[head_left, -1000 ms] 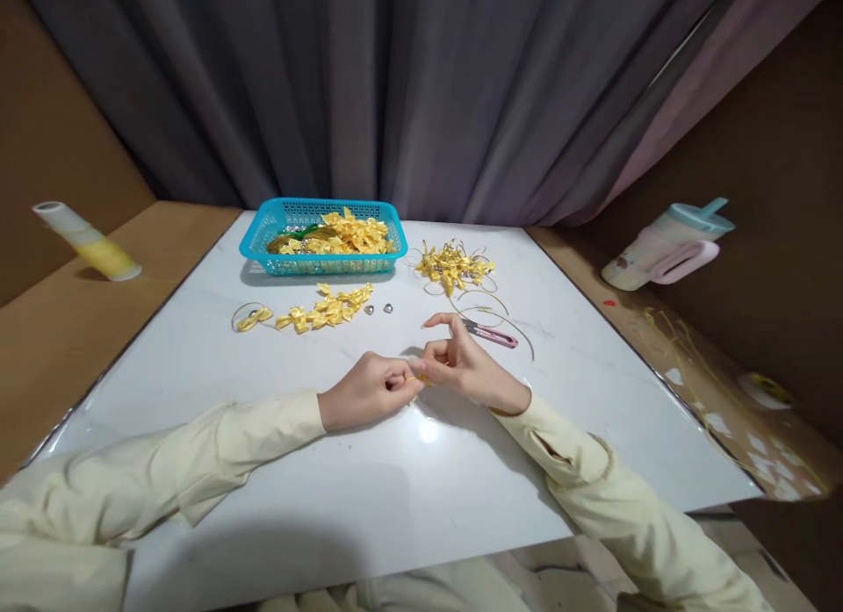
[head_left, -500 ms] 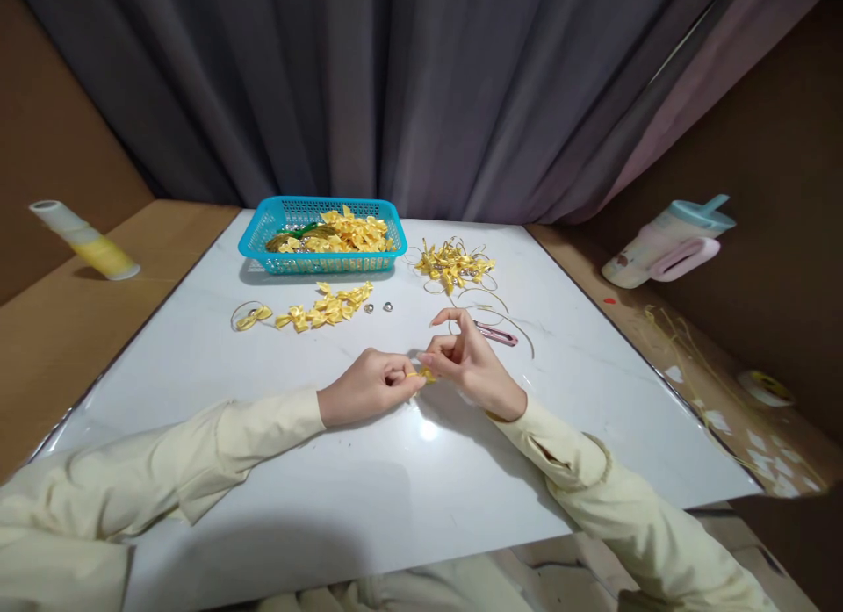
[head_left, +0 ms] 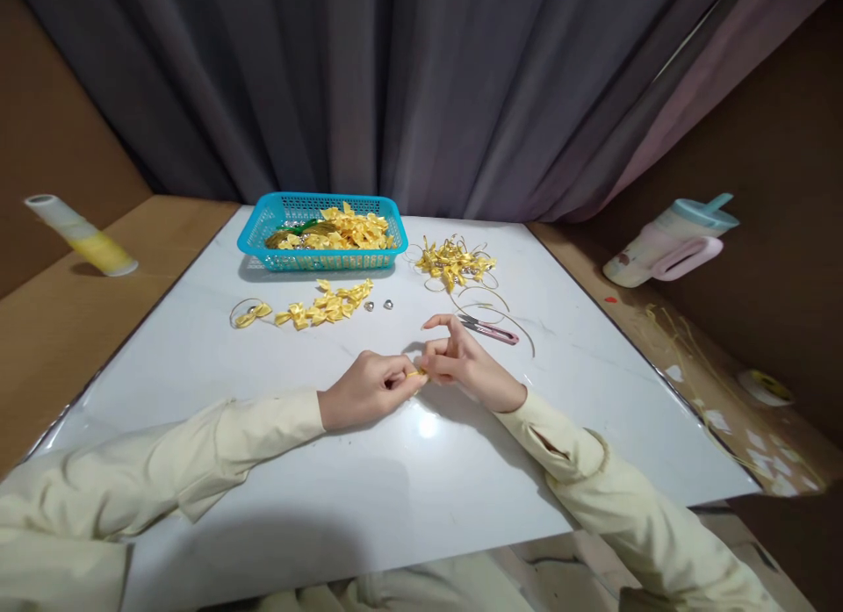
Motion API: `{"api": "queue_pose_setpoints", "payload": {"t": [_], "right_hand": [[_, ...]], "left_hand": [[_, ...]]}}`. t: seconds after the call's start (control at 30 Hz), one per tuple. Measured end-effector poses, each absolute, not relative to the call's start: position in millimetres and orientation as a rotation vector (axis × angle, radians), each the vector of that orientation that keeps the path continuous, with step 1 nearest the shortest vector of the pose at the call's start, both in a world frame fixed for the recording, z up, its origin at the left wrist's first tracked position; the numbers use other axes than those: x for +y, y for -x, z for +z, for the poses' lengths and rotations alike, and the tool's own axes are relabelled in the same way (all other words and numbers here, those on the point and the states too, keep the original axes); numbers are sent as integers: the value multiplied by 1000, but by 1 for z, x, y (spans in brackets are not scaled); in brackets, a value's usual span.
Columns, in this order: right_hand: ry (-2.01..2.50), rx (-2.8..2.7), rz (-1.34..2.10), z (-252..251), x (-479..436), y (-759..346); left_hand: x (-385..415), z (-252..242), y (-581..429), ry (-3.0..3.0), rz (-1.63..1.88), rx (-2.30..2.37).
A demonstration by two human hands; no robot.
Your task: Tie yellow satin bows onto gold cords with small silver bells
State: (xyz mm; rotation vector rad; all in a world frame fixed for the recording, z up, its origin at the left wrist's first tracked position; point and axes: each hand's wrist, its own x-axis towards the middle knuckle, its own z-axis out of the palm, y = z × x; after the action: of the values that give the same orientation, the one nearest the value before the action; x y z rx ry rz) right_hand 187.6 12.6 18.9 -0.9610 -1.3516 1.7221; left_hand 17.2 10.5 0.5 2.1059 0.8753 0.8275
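My left hand [head_left: 374, 389] pinches a small yellow ribbon piece [head_left: 416, 374] between thumb and index finger. My right hand [head_left: 466, 364] meets it there, thumb and fingers closed on the ribbon's other side with the index finger raised and bent. Most of the ribbon is hidden by the fingertips. Beyond the right hand lie pink-handled thread snips [head_left: 497, 333] beside a loose gold cord [head_left: 527, 335]. Two small silver beads [head_left: 378, 306] rest near a row of yellow ribbon bows [head_left: 322, 308]. A bow on a looped cord [head_left: 253, 314] lies at the row's left end.
A blue basket [head_left: 322, 262] of yellow bows stands at the back of the white tabletop [head_left: 356, 507]. Right of it is a pile of corded bows [head_left: 454, 262]. A yellow roll [head_left: 98, 248] stands left; a handled cup [head_left: 659, 243], scraps and a ribbon spool [head_left: 765, 387] lie right.
My right hand has shifted slightly, its fingers now covering more of the ribbon. The snips' blades, partly hidden before, now show. My left hand has barely moved.
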Motion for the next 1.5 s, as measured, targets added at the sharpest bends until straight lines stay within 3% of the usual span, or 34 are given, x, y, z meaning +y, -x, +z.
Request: {"api": "queue_pose_setpoints", "payload": {"t": [0.43, 0.7, 0.97, 1.13, 1.33, 1.5], "right_hand": [[993, -1153, 1550, 17, 8, -177], [1116, -1089, 1650, 17, 10, -177], [1013, -1298, 1504, 16, 14, -185], [1178, -1367, 1446, 22, 22, -196], [1300, -1696, 932, 30, 7, -194], [1321, -2085, 713, 23, -6, -184]], "left_hand": [[11, 5, -20, -1816, 778, 992], [10, 2, -19, -1936, 828, 974], [14, 6, -20, -1599, 741, 993], [14, 8, -20, -1493, 737, 959], [20, 8, -20, -1270, 797, 994], [21, 6, -19, -1276, 821, 1011]]}}
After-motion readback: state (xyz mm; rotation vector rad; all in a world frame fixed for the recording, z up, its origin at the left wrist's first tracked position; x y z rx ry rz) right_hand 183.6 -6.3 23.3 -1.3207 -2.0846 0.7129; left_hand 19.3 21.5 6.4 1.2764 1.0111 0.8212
